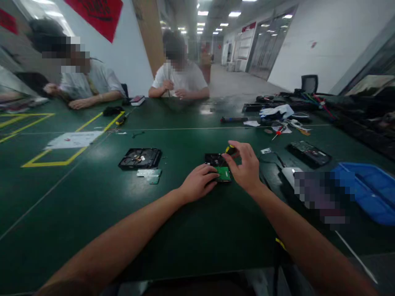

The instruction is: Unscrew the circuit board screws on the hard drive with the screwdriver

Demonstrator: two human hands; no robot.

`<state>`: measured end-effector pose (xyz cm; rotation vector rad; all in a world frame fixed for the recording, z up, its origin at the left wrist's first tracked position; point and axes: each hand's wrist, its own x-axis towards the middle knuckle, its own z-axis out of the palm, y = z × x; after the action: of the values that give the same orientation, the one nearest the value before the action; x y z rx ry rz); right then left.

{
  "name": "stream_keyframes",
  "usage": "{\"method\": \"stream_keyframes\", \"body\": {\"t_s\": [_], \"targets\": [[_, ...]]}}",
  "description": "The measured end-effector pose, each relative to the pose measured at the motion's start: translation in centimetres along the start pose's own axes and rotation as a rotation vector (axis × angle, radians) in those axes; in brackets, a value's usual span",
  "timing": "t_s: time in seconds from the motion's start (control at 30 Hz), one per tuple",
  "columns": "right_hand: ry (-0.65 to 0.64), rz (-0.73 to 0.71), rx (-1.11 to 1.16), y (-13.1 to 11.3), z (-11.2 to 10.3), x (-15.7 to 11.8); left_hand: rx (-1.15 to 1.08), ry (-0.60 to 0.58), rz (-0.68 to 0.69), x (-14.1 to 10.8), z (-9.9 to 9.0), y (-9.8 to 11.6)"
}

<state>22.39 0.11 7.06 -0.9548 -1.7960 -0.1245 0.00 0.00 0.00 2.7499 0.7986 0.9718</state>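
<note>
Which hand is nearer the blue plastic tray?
Right. The right hand, gripping a yellow-and-black screwdriver, is left of the tray; the left hand, fingers on a green circuit board, is farther left.

A: Left hand?
B: Palm down, fingers slightly curled toward two o'clock, bare left forearm from eight.
A: Right hand?
B: Thumb and index pinching, toward eleven; right forearm from five.
</note>
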Motion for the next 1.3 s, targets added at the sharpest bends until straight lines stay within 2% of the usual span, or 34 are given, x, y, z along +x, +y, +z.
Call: {"method": "stream_keyframes", "body": {"t_s": [0.27,0.57,0.83,1.07,1.3], "targets": [[-0.107,-0.019,0.116,0.18,0.19,-0.10,-0.004,-0.002,-0.005,0.10,-0.33,0.26],[-0.032,0.022,0.018,0.14,-0.08,0.11,-0.014,-0.010,-0.013,0.18,-0.48,0.41],[-0.065,0.019,0.010,-0.14,-0.05,-0.06,-0.013,-0.010,-0.016,0.25,-0.66,0.56],[-0.005,0.035,0.007,0.07,-0.12,0.03,-0.008,-0.012,-0.017,0.29,-0.52,0.51],[-0.082,-0.012,0.044,-0.15,-0.15,0.10,-0.016,0.011,-0.008,0.25,-0.39,0.48]]}}
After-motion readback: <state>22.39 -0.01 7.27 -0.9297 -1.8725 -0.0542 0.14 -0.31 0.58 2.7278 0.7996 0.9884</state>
